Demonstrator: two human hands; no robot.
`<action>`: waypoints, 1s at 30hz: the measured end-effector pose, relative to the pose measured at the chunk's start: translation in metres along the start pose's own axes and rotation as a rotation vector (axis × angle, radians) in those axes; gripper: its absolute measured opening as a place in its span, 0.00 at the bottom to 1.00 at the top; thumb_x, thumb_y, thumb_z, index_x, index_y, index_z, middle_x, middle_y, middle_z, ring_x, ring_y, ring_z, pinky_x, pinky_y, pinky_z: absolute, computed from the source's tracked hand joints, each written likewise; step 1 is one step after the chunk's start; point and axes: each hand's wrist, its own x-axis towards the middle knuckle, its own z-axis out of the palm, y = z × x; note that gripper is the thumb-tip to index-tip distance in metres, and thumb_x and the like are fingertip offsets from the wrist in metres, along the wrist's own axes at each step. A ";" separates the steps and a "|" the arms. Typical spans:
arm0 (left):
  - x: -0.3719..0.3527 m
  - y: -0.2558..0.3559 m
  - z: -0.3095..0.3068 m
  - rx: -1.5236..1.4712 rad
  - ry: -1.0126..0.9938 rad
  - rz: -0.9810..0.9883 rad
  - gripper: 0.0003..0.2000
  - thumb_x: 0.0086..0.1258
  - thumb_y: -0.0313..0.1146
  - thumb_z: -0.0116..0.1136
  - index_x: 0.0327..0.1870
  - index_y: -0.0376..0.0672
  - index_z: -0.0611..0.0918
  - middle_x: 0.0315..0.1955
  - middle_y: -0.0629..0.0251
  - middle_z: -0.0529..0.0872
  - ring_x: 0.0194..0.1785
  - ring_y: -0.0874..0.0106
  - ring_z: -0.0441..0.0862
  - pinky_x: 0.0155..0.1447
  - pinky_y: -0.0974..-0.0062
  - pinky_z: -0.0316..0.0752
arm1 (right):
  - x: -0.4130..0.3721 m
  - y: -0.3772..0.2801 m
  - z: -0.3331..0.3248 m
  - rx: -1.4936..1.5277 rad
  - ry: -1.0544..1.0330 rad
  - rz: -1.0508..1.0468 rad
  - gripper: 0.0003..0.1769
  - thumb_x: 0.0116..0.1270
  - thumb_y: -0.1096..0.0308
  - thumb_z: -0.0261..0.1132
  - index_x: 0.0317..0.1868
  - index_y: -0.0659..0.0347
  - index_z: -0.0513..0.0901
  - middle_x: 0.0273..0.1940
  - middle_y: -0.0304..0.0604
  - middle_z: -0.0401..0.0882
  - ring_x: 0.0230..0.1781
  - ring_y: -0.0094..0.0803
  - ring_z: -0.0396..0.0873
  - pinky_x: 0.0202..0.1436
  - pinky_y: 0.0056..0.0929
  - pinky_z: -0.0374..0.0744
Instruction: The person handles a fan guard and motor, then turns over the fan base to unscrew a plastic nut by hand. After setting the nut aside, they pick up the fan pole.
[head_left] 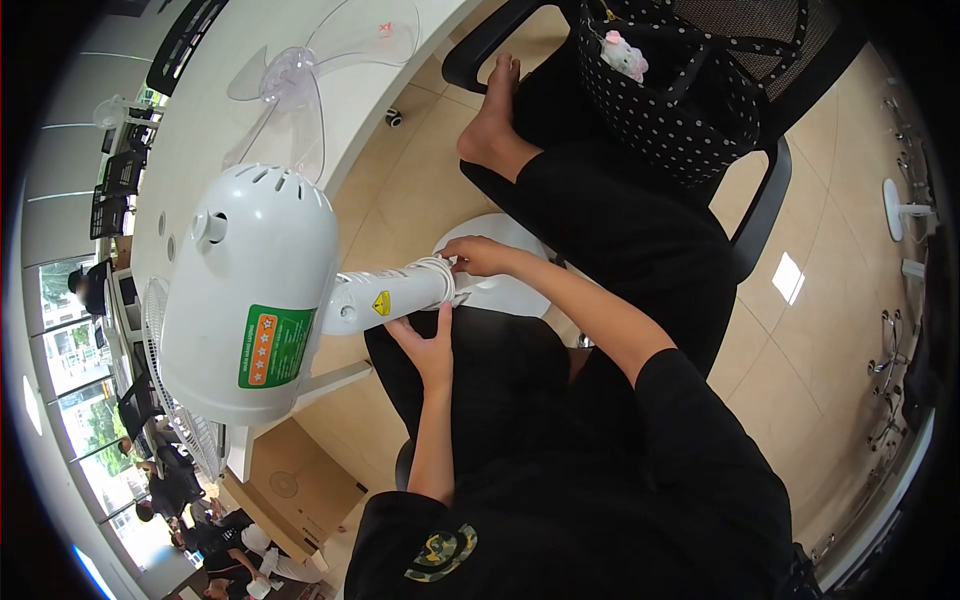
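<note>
We had the fan (pixel 255 285) leaning before us, its head to the left over the worktop's (pixel 370 95) edge and its base (pixel 515 290) just beyond our hands, by our legs. Our left hand (pixel 428 355) cradled the pole (pixel 390 298) from the near side, thumb up beside the cord (pixel 442 272); our right hand (pixel 482 255) pinched at the coils from the far side. Several turns of cord lay around the pole, fairly well gathered, but whether the end was secured we could not tell. The grille (pixel 205 450) showed at the head's left, while the clear blade (pixel 290 75) was off, lying on the worktop at the far left. A cardboard box (pixel 300 480) was at the near left.
</note>
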 end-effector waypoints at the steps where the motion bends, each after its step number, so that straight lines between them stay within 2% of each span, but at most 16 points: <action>1: 0.003 0.005 0.002 0.009 0.001 -0.005 0.48 0.65 0.24 0.73 0.80 0.33 0.51 0.76 0.46 0.59 0.81 0.56 0.57 0.85 0.58 0.48 | 0.002 -0.002 -0.003 -0.023 0.010 0.015 0.19 0.65 0.73 0.70 0.57 0.54 0.86 0.53 0.48 0.86 0.54 0.48 0.84 0.57 0.44 0.80; 5: 0.018 0.005 0.004 -0.035 0.000 -0.142 0.47 0.64 0.27 0.76 0.79 0.32 0.54 0.74 0.46 0.63 0.79 0.58 0.61 0.83 0.61 0.52 | -0.004 -0.022 -0.013 -0.121 0.049 0.053 0.14 0.64 0.74 0.70 0.51 0.55 0.88 0.47 0.47 0.88 0.50 0.49 0.85 0.55 0.45 0.81; 9: 0.029 -0.002 0.012 -0.035 0.016 -0.136 0.40 0.63 0.30 0.78 0.73 0.28 0.67 0.70 0.47 0.72 0.72 0.60 0.72 0.76 0.65 0.64 | -0.008 -0.024 -0.010 -0.173 0.134 0.006 0.12 0.62 0.76 0.69 0.46 0.55 0.88 0.43 0.46 0.89 0.48 0.49 0.86 0.52 0.46 0.82; 11: 0.028 -0.011 0.016 -0.010 0.042 -0.078 0.36 0.64 0.30 0.77 0.70 0.27 0.70 0.67 0.47 0.76 0.68 0.60 0.76 0.73 0.66 0.68 | -0.009 -0.023 -0.008 -0.186 0.155 -0.023 0.12 0.63 0.76 0.68 0.47 0.57 0.87 0.43 0.46 0.88 0.47 0.50 0.86 0.50 0.47 0.81; 14: 0.028 -0.014 0.015 0.038 0.014 -0.098 0.33 0.64 0.30 0.77 0.68 0.27 0.72 0.62 0.48 0.80 0.64 0.60 0.80 0.70 0.65 0.71 | -0.009 -0.016 0.000 -0.213 0.213 -0.067 0.12 0.64 0.77 0.67 0.48 0.58 0.87 0.43 0.45 0.88 0.46 0.50 0.85 0.48 0.47 0.81; 18: 0.028 -0.016 0.016 0.042 0.022 -0.062 0.30 0.65 0.29 0.76 0.65 0.28 0.74 0.59 0.49 0.83 0.61 0.61 0.82 0.68 0.64 0.73 | -0.013 -0.015 0.002 -0.279 0.253 -0.123 0.13 0.63 0.76 0.68 0.49 0.60 0.87 0.44 0.45 0.88 0.46 0.50 0.85 0.48 0.46 0.81; 21: 0.029 -0.016 0.016 0.012 0.029 -0.066 0.29 0.65 0.29 0.76 0.64 0.29 0.75 0.58 0.50 0.83 0.61 0.61 0.83 0.68 0.64 0.74 | -0.009 -0.007 0.004 -0.105 0.242 -0.108 0.15 0.63 0.75 0.68 0.51 0.60 0.87 0.46 0.46 0.88 0.45 0.49 0.86 0.49 0.43 0.82; 22: 0.028 -0.017 0.016 0.013 0.026 -0.075 0.29 0.64 0.29 0.76 0.64 0.29 0.75 0.58 0.50 0.83 0.60 0.61 0.83 0.67 0.64 0.74 | -0.004 0.006 0.005 -0.042 0.194 -0.088 0.15 0.64 0.73 0.69 0.52 0.61 0.88 0.47 0.47 0.89 0.43 0.44 0.87 0.49 0.41 0.83; 25: 0.029 -0.020 0.016 0.015 0.030 -0.066 0.30 0.64 0.29 0.76 0.64 0.29 0.75 0.58 0.49 0.83 0.60 0.61 0.83 0.67 0.63 0.75 | 0.003 0.026 0.005 0.045 0.148 0.050 0.15 0.66 0.70 0.69 0.52 0.62 0.89 0.47 0.47 0.90 0.42 0.40 0.88 0.46 0.39 0.84; 26: 0.029 -0.021 0.016 0.017 0.031 -0.057 0.30 0.64 0.29 0.76 0.64 0.29 0.74 0.57 0.49 0.83 0.60 0.60 0.83 0.67 0.63 0.75 | 0.002 0.031 0.004 0.048 0.137 0.092 0.15 0.71 0.63 0.68 0.52 0.62 0.90 0.42 0.46 0.91 0.38 0.34 0.87 0.42 0.34 0.84; 29: 0.030 -0.017 0.016 0.041 0.017 -0.036 0.30 0.63 0.30 0.76 0.64 0.29 0.74 0.57 0.49 0.83 0.60 0.60 0.83 0.66 0.63 0.75 | 0.000 0.005 -0.009 0.319 0.029 0.327 0.16 0.74 0.59 0.65 0.52 0.62 0.90 0.37 0.44 0.89 0.34 0.30 0.85 0.40 0.29 0.83; 30: 0.030 -0.018 0.017 0.031 0.025 -0.042 0.30 0.63 0.30 0.76 0.64 0.29 0.74 0.57 0.49 0.83 0.60 0.60 0.83 0.66 0.63 0.75 | 0.000 0.003 -0.007 0.316 0.036 0.309 0.17 0.75 0.59 0.65 0.53 0.62 0.89 0.37 0.43 0.89 0.34 0.28 0.84 0.39 0.28 0.82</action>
